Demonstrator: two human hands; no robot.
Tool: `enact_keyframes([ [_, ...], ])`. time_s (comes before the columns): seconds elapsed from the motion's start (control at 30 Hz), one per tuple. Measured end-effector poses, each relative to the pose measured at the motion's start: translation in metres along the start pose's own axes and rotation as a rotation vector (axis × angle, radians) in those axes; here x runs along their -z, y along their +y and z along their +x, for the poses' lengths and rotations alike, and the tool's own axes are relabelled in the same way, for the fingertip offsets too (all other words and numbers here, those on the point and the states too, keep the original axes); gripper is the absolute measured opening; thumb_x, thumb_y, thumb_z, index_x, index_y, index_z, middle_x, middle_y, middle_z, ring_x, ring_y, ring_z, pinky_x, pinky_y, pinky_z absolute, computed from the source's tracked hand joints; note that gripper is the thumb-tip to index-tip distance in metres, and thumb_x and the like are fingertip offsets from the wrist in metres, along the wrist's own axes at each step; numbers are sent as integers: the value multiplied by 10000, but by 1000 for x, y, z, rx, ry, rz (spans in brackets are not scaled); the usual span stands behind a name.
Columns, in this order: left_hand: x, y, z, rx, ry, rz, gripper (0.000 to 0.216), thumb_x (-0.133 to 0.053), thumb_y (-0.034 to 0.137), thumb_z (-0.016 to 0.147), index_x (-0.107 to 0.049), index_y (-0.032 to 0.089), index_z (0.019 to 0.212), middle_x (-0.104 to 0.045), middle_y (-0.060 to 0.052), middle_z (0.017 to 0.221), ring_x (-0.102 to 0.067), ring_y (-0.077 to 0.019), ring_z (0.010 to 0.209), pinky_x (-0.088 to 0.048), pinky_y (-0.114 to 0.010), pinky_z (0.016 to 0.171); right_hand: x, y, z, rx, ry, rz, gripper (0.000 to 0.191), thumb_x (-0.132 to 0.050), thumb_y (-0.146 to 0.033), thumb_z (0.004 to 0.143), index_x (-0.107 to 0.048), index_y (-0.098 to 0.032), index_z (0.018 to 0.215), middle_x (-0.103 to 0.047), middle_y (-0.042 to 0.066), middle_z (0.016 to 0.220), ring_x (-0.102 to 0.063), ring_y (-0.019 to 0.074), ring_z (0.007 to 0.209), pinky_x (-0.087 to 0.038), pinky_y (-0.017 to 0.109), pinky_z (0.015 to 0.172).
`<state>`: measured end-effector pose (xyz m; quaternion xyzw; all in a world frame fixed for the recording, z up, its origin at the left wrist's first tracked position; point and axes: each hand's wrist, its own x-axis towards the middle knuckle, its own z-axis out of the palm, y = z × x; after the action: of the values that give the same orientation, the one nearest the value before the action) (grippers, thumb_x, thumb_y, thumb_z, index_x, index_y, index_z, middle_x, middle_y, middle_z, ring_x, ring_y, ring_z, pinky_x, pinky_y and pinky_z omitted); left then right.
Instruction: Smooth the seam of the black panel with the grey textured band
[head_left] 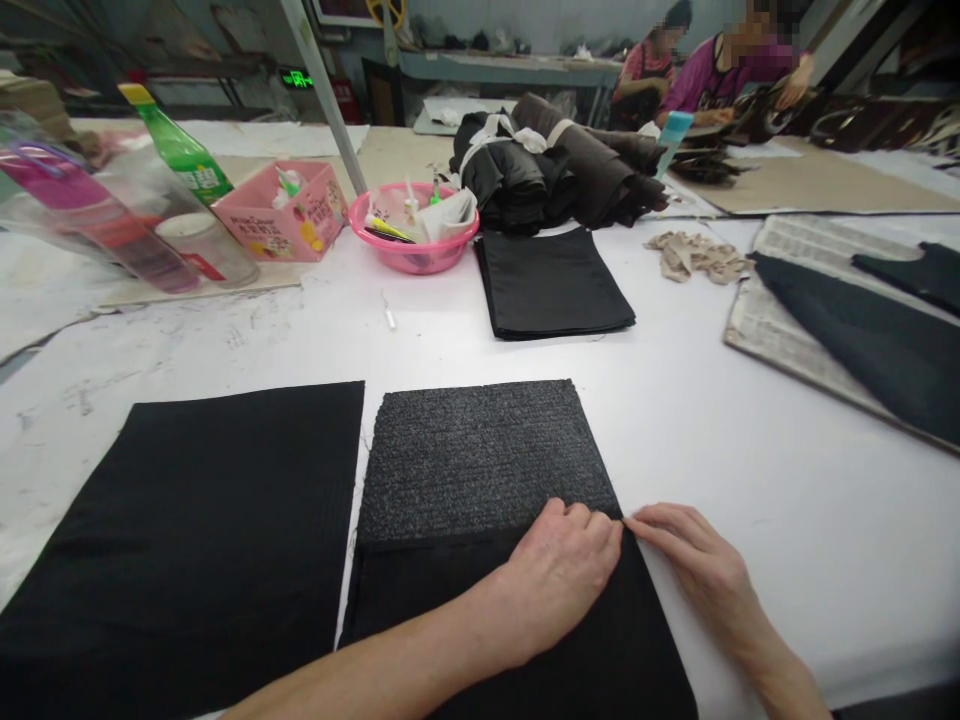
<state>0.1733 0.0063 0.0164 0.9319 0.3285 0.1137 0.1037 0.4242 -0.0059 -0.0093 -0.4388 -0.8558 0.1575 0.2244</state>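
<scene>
A grey textured fabric piece (480,440) lies on the white table (750,450) in front of me. A black cloth (420,610) covers its near part. My left hand (559,580) reaches across this black cloth, its fingers curled down on the cloth's upper right corner. My right hand (694,560) comes in from the right with its fingertips pinched at the same corner, almost touching the left hand. A larger black fabric sheet (195,520) lies flat just to the left.
Further back are a stack of black pieces (551,280), tied dark fabric bundles (547,160), a pink basket (412,250), a pink box (281,215) and a green bottle (184,155). A board with dark fabric (862,330) lies right. Two people (720,70) work at the far table.
</scene>
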Motion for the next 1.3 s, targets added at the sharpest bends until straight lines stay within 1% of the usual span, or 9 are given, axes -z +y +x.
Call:
enact_keyframes([
  [0.13, -1, 2, 0, 12, -8, 8, 193, -403, 166, 990, -483, 140, 1163, -507, -24, 887, -475, -191, 801, -370, -348, 694, -4, -7, -8, -111, 102, -20, 295, -417, -205, 1038, -593, -284, 1262, -543, 42, 1212, -542, 207, 1101, -472, 349, 967],
  [0.2, -2, 3, -1, 19, -2, 14, 195, -409, 170, 988, -483, 137, 1165, -504, -26, 892, -474, -193, 809, -372, -351, 695, -8, -12, -9, -145, 120, -44, 304, -422, -225, 1041, -571, -289, 1298, -532, 41, 1238, -540, 208, 1115, -467, 346, 981],
  [0.33, -3, 4, -2, 27, 12, 29, 192, -414, 169, 982, -490, 130, 1154, -506, -39, 904, -473, -202, 831, -371, -352, 704, -15, -18, -12, -145, 75, -134, 317, -420, -252, 1048, -550, -311, 1331, -523, 38, 1254, -533, 220, 1128, -457, 364, 988],
  [0.47, -3, 3, -2, 25, 23, 16, 180, -423, 168, 977, -495, 132, 1137, -501, -35, 900, -466, -204, 823, -372, -354, 703, -15, -18, -11, -139, 82, -180, 304, -433, -247, 1050, -549, -303, 1326, -530, 35, 1238, -537, 209, 1110, -452, 346, 974],
  [0.63, -4, 2, -3, 40, 26, 7, 177, -422, 178, 980, -492, 140, 1138, -502, -38, 922, -469, -201, 835, -378, -353, 716, -12, -17, -5, -59, 68, -214, 281, -440, -174, 1041, -587, -290, 1251, -556, 26, 1192, -544, 197, 1083, -449, 339, 945],
  [0.77, -5, 2, -3, 33, 11, 14, 191, -402, 181, 989, -490, 138, 1153, -502, -43, 932, -475, -200, 845, -383, -350, 722, -11, -17, -6, -29, 58, -228, 354, -396, -124, 1044, -532, -287, 1328, -543, 32, 1229, -525, 195, 1122, -430, 347, 980],
  [0.9, -5, 2, -3, 27, -11, 25, 210, -391, 182, 992, -488, 136, 1173, -503, -46, 942, -478, -201, 859, -390, -350, 722, -11, -19, -9, -47, 45, -232, 387, -358, -144, 1053, -493, -307, 1377, -532, 29, 1257, -516, 209, 1148, -427, 365, 993],
  [1.1, -4, 2, -3, 22, -21, 39, 202, -393, 185, 990, -501, 132, 1153, -508, -58, 956, -478, -199, 870, -393, -346, 734, -17, -26, -11, -147, 93, -281, 380, -389, -208, 1046, -489, -318, 1395, -532, 27, 1267, -553, 222, 1109, -455, 366, 994],
  [1.3, -7, 1, -6, 4, 39, 42, 180, -404, 176, 986, -535, 119, 1096, -493, -40, 918, -467, -195, 835, -394, -351, 703, -21, -30, -15, -143, -5, -389, 414, -300, -219, 1060, -456, -334, 1426, -509, 23, 1305, -513, 232, 1166, -457, 376, 981],
])
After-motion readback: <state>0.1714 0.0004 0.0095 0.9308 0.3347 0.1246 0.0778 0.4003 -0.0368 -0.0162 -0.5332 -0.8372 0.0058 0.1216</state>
